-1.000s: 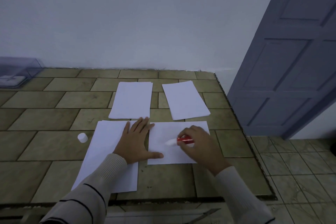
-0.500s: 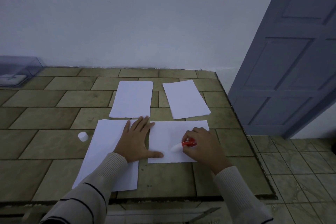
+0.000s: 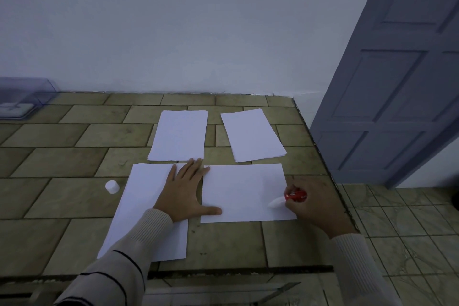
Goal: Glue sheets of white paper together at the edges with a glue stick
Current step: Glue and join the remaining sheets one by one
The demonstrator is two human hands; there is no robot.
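A white sheet (image 3: 238,189) lies sideways on the tiled table in front of me. My left hand (image 3: 185,190) lies flat with straight fingers, pressing on its left edge and on a larger sheet (image 3: 141,208) beside it. My right hand (image 3: 313,202) grips a red glue stick (image 3: 294,195), whose white tip (image 3: 275,203) touches the sideways sheet near its right edge. The white cap (image 3: 112,186) of the glue stick stands on the table to the left.
Two more stacks of white paper (image 3: 180,135) (image 3: 252,134) lie further back. A clear plastic box (image 3: 23,97) sits at the far left by the wall. The table's right edge (image 3: 320,156) runs close to my right hand; a grey door (image 3: 397,82) stands beyond it.
My right hand has slid the glue stick rightwards across the sideways sheet, from its middle to near its right edge. My left hand has stayed pressed in place.
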